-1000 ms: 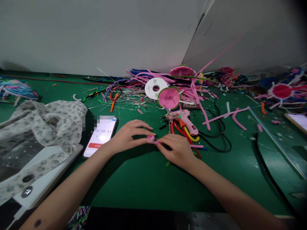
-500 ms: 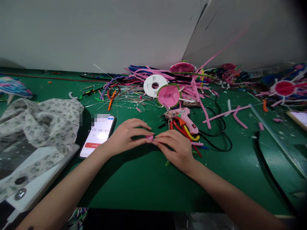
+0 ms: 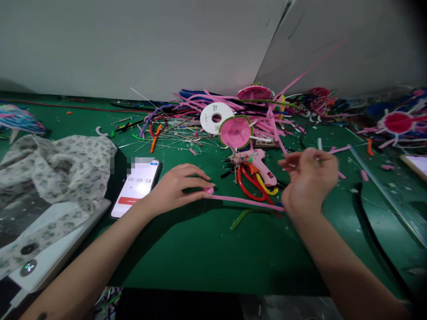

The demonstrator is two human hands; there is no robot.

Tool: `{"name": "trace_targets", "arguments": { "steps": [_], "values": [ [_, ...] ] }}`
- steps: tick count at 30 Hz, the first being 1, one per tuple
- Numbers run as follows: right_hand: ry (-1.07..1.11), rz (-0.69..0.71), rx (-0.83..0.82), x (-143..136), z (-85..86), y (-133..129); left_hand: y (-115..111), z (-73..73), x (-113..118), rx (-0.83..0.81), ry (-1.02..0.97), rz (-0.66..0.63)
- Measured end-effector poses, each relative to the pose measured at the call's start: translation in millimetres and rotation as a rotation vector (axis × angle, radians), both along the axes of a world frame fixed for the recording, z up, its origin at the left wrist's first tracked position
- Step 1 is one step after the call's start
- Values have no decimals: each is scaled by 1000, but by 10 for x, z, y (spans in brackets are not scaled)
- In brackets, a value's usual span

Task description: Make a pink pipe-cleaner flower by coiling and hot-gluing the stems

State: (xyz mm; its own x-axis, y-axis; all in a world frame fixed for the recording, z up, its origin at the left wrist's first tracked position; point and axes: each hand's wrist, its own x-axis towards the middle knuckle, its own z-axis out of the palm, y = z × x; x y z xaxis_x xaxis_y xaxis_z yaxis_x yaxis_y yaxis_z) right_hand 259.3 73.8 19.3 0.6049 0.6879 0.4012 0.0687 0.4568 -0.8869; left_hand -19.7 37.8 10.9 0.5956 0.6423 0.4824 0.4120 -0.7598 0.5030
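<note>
Between the thumb and fingertips of my left hand (image 3: 187,186) is a small pink coil (image 3: 209,190). From it a pink fuzzy strip (image 3: 247,201) runs right, toward the wrist of my right hand (image 3: 308,178). My right hand is raised, its fingers curled and blurred; whether they hold anything is hidden. Left of it lie a pink glue gun (image 3: 263,166) and red-handled scissors (image 3: 251,189). A short green strip (image 3: 242,218) rests below the pink strip. Behind them a pink spiral disc with a green rim (image 3: 235,132) leans by a white spool (image 3: 208,119).
A phone (image 3: 136,189) showing a timer lies left of my left hand. Patterned cloth (image 3: 66,169) covers a white device (image 3: 60,249) at the left. Pink and blue strips (image 3: 200,98) pile up along the wall. A black cable (image 3: 370,231) crosses the right side.
My right hand has left the pink coil and moved right and up, turning over. The pink strip and green strip now show more fully. My left hand has stayed in place.
</note>
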Motion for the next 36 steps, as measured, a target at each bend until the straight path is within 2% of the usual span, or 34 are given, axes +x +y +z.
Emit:
{"name": "trace_targets", "arguments": {
  "steps": [3, 6, 8, 9, 11, 13, 15, 16, 20, 25, 31, 36],
  "values": [
    [92, -58, 30, 207, 93, 104, 4, -7, -2, 5, -4, -10],
    [-46, -9, 108, 153, 144, 22, 0, -4, -2, 0, -6, -8],
    [-315, 118, 61, -12, 149, -109, -6, 2, 0, -3, -7, -7],
    [-536, 262, -1, -109, 146, -181, -9, 6, 2, -3, -5, -6],
    [-905, 405, 55, -284, 124, -312, -14, 12, 5, 4, 1, -4],
    [-1226, 600, 178, -399, 82, -399, -16, 14, 8, 10, 5, 2],
    [-1427, 699, 258, -449, 26, -436, -16, 13, 9, 13, 6, 5],
    [-1471, 704, 276, -454, -3, -439, -16, 12, 10, 14, 8, 5],
    [-1442, 646, 265, -421, -78, -417, -18, 14, 8, 15, 20, 6],
    [-1369, 585, 294, -392, -79, -404, -23, 18, 6, 34, 11, 7],
    [-1398, 344, 300, -408, -89, -433, -12, 2, 6, 52, 17, 10],
    [-1308, 440, 195, -461, -133, -470, -9, 5, 9, 51, 1, 5]
  ]
}}
